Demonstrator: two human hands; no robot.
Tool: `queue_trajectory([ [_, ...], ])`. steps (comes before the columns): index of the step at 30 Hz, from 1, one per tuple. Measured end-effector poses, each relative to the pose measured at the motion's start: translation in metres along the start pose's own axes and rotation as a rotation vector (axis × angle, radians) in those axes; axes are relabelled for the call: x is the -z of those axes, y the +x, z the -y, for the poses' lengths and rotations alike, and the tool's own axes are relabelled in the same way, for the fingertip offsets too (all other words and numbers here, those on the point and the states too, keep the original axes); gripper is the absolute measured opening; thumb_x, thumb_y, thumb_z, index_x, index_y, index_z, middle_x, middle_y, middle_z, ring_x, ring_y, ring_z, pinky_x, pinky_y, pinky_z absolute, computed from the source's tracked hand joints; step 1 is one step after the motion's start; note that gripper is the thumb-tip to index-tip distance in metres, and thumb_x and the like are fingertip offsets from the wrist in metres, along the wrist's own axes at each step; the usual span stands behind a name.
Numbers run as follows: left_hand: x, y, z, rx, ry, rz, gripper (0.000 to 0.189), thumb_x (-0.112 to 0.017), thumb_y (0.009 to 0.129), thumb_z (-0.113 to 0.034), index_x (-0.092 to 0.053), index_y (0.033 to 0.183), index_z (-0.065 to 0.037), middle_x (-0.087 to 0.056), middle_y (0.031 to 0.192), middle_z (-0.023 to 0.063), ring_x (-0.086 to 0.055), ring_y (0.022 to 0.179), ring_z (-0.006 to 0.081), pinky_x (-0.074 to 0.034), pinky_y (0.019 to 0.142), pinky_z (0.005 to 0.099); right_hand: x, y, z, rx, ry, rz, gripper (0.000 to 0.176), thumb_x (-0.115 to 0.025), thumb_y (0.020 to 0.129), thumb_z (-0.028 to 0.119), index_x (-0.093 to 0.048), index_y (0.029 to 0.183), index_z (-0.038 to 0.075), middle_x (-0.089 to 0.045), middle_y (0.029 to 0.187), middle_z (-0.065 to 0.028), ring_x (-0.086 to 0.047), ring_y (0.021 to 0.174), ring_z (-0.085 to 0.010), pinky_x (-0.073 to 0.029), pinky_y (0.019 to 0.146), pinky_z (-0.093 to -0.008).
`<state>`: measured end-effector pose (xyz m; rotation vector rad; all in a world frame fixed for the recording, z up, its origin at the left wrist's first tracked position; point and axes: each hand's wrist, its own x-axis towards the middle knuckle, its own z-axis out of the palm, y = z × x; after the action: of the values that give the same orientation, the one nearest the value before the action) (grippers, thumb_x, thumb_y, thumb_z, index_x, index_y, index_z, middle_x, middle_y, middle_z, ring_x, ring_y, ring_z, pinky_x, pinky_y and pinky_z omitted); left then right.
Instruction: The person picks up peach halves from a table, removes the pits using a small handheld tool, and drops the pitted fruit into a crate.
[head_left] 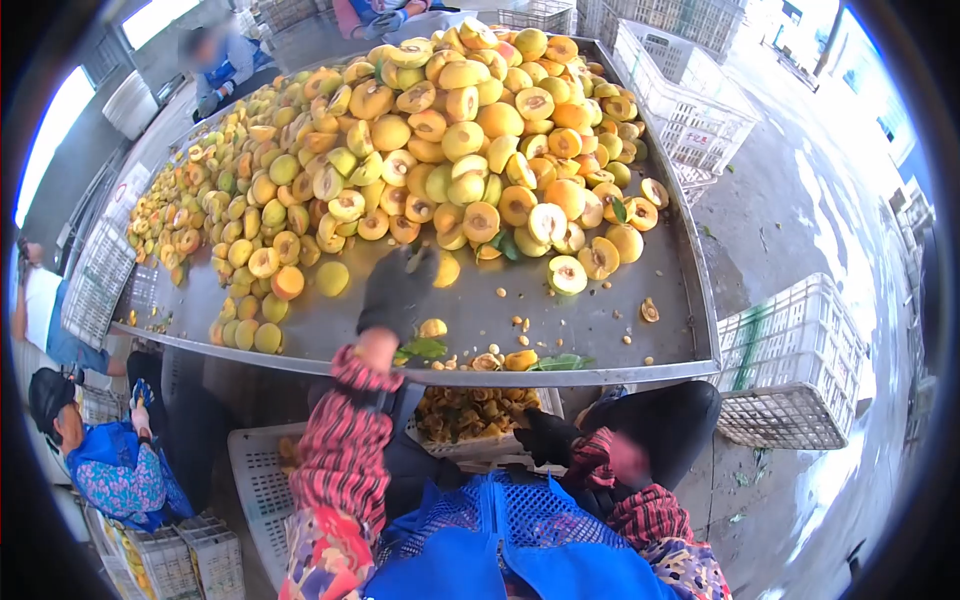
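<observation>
A large heap of halved yellow peaches [462, 137], many cut faces showing brown pit hollows, covers the steel table [620, 335]. My left hand [398, 288], in a dark glove, reaches over the table's near edge to the front of the heap. Its fingertips are smeared by motion beside a peach half [446, 269]. My right hand [549, 437], also gloved dark, is low before my lap, by the right side of a crate of peach scraps [475, 416]. Its fingers are dark against the shadow, and I cannot tell what they hold.
Loose pits, leaves [565, 362] and small pieces lie along the table's raised near rim [560, 378]. A white crate [790, 360] stands on the floor at right, with stacked crates [680, 100] behind. A person in blue [120, 465] sits at left; others are across the table.
</observation>
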<state>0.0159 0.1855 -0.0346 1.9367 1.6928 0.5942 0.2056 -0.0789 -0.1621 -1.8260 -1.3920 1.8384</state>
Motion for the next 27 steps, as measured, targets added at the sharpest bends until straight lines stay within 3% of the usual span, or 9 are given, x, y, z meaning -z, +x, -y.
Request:
queue_trajectory([
  [4, -0.037, 0.018, -0.040, -0.006, 0.396, 0.006, 0.061, -0.065, 0.072, -0.049, -0.057, 0.106, 0.001, -0.058, 0.108, 0.0238, -0.056, 0.101, 0.0378, -0.047, 0.084, 0.0420, 0.007, -0.011, -0.013, 0.032, 0.049, -0.077, 0.037, -0.057, 0.089, 0.025, -0.049, 0.118, 0.004, -0.057, 0.072, -0.0079, -0.055, 0.057, -0.0154, -0.045, 0.047, -0.0307],
  [6, -0.037, 0.022, -0.031, 0.001, 0.239, 0.103, 0.062, -0.067, 0.071, -0.045, -0.055, 0.110, 0.001, -0.059, 0.108, 0.0221, -0.058, 0.100, 0.0354, -0.048, 0.082, 0.0411, 0.006, -0.016, -0.022, 0.230, -0.072, -0.183, 0.037, -0.058, 0.089, 0.021, -0.047, 0.120, 0.004, -0.058, 0.074, -0.0075, -0.056, 0.060, -0.0136, -0.046, 0.049, -0.0299],
  [8, -0.024, 0.021, -0.017, -0.011, 0.096, 0.258, 0.062, -0.067, 0.072, -0.043, -0.052, 0.114, 0.000, -0.059, 0.109, 0.0210, -0.059, 0.100, 0.0326, -0.049, 0.081, 0.0412, 0.007, -0.021, -0.024, 0.203, 0.175, -0.071, 0.038, -0.059, 0.088, 0.018, -0.046, 0.121, 0.004, -0.059, 0.077, -0.0073, -0.057, 0.063, -0.0123, -0.046, 0.050, -0.0289],
  [12, -0.015, -0.008, 0.050, 0.256, -1.528, 0.625, 0.063, -0.066, 0.073, -0.023, -0.043, 0.125, 0.004, -0.056, 0.115, 0.0213, -0.056, 0.106, 0.0313, -0.046, 0.091, 0.0437, 0.023, -0.047, 0.031, 0.176, 0.344, 0.092, 0.042, -0.059, 0.088, 0.017, -0.044, 0.124, 0.003, -0.060, 0.079, -0.0054, -0.058, 0.065, -0.0117, -0.048, 0.054, -0.0272],
  [15, 0.023, -0.074, 0.014, 0.187, -1.982, 0.682, 0.073, -0.061, 0.075, -0.025, -0.030, 0.135, 0.004, -0.039, 0.131, 0.0287, -0.044, 0.120, 0.0388, -0.036, 0.100, 0.0527, 0.028, -0.070, 0.071, 0.186, 0.437, 0.130, 0.030, -0.058, 0.088, 0.023, -0.050, 0.111, 0.005, -0.060, 0.079, -0.0040, -0.057, 0.065, -0.0115, -0.047, 0.056, -0.0269],
  [18, 0.039, -0.111, 0.002, 0.290, -1.964, 0.677, 0.063, -0.053, 0.083, -0.032, -0.034, 0.134, 0.000, -0.037, 0.134, 0.0270, -0.044, 0.118, 0.0428, -0.036, 0.100, 0.0527, 0.012, -0.065, 0.074, 0.316, 0.498, 0.116, 0.028, -0.057, 0.089, 0.020, -0.049, 0.112, 0.005, -0.058, 0.077, -0.0041, -0.057, 0.061, -0.0114, -0.046, 0.052, -0.0265],
  [20, 0.032, -0.135, -0.008, 0.431, -1.984, 0.429, 0.054, -0.046, 0.088, -0.033, -0.039, 0.131, -0.001, -0.042, 0.132, 0.0222, -0.046, 0.116, 0.0386, -0.037, 0.099, 0.0517, 0.004, -0.067, 0.082, 0.347, 0.511, 0.145, 0.028, -0.056, 0.090, 0.018, -0.047, 0.114, 0.005, -0.056, 0.076, -0.0039, -0.056, 0.057, -0.0113, -0.045, 0.049, -0.0260],
  [22, 0.022, -0.143, -0.009, 0.454, -2.081, 0.396, 0.051, -0.048, 0.087, -0.029, -0.043, 0.128, 0.001, -0.049, 0.126, 0.0192, -0.049, 0.115, 0.0313, -0.035, 0.102, 0.0491, 0.007, -0.080, 0.108, 0.293, 0.536, 0.219, 0.024, -0.054, 0.091, 0.019, -0.047, 0.110, 0.005, -0.055, 0.075, -0.0027, -0.055, 0.055, -0.0109, -0.044, 0.048, -0.0255],
  [27, 0.021, -0.163, -0.032, 0.355, -2.133, 0.478, 0.054, -0.047, 0.086, -0.027, -0.040, 0.128, 0.006, -0.048, 0.126, 0.0218, -0.047, 0.117, 0.0343, -0.034, 0.104, 0.0484, -0.006, -0.093, 0.134, 0.496, 0.385, -0.017, 0.022, -0.052, 0.092, 0.020, -0.048, 0.107, 0.005, -0.053, 0.072, -0.0015, -0.054, 0.052, -0.0095, -0.045, 0.047, -0.0242],
])
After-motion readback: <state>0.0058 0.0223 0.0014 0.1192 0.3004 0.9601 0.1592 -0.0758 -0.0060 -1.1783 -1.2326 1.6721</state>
